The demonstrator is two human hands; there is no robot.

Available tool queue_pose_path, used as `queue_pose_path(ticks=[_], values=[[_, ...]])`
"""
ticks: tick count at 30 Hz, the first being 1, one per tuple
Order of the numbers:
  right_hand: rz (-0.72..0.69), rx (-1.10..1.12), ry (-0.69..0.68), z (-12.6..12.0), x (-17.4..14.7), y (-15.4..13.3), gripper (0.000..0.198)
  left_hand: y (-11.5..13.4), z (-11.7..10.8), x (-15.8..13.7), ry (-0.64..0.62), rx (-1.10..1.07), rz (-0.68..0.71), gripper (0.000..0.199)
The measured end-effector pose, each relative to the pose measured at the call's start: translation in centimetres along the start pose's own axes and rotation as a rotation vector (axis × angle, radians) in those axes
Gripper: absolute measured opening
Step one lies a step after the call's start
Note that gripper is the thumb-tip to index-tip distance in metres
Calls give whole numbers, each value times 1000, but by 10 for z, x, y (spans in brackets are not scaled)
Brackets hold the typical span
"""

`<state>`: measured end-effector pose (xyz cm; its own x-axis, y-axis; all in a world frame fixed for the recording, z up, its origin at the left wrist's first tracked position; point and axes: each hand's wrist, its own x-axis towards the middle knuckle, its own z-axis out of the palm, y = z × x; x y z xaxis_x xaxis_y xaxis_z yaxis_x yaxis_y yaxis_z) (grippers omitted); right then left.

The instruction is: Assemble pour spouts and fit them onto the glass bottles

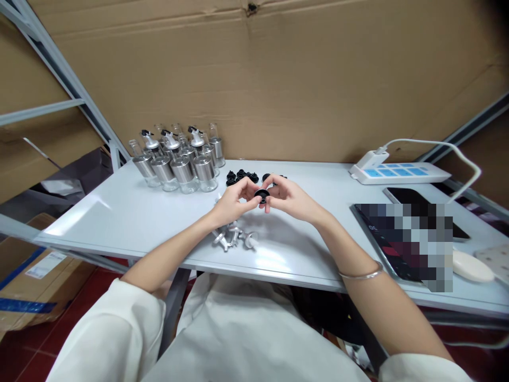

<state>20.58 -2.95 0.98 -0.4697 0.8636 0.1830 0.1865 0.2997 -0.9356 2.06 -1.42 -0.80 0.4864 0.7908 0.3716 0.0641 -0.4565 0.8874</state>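
So, the back of this spot is walled off by a big brown cardboard panel (278, 79), with grey metal framing (40, 111) at the sides and red tile floor (24, 366) below. A glossy white bench (119, 212) is set right up against the cardboard, glare and all.

Glass bottles with metal sleeves (183, 172) are bunched upright at the back left, probably so they're out of elbow range; three are topped with pour spouts. A power strip (401, 178) is parked at the back right, likely to keep the cable away from the work, with a dark phone (409, 196) laid in front of it.

Loose silver spouts (234, 233) are heaped by the front edge, below the left hand (234, 201), and small black fittings (242, 178) are grouped behind the hands, so parts seem sorted by kind.

Smallest of all: one round black piece (262, 196), held over the middle of the bench. It's pinched by the fingertips of the left hand and the right hand (290, 199) together, presumably for steadiness.
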Motion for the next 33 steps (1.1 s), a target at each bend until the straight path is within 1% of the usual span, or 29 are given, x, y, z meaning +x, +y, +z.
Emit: queue_pose_path(ticks=[4, 7, 11, 18, 22, 27, 30, 33], values=[[9, -71, 12, 0, 0, 4, 25, 0, -1, 1, 19, 62, 39, 22], [-16, -61, 23, -1, 1, 6, 28, 4, -2, 1, 34, 56, 38, 27], [-48, -57, 29, -3, 1, 5, 28, 7, -2, 1, 32, 47, 47, 35], [-37, -149, 40, -3, 1, 3, 27, -1, -5, 4, 63, 98, 102, 28], [-18, -199, 46, -5, 0, -1, 26, -3, -5, 4, 78, 95, 154, 26], [5, -240, 54, -15, -2, -4, 21, -2, -5, 3, 88, 136, 213, 25], [42, -252, 70, -21, -4, -8, 26, -1, -4, 2, 86, 161, 244, 24], [73, -255, 70, -21, -4, -12, 33, 0, -3, 1, 87, 202, 302, 23]])
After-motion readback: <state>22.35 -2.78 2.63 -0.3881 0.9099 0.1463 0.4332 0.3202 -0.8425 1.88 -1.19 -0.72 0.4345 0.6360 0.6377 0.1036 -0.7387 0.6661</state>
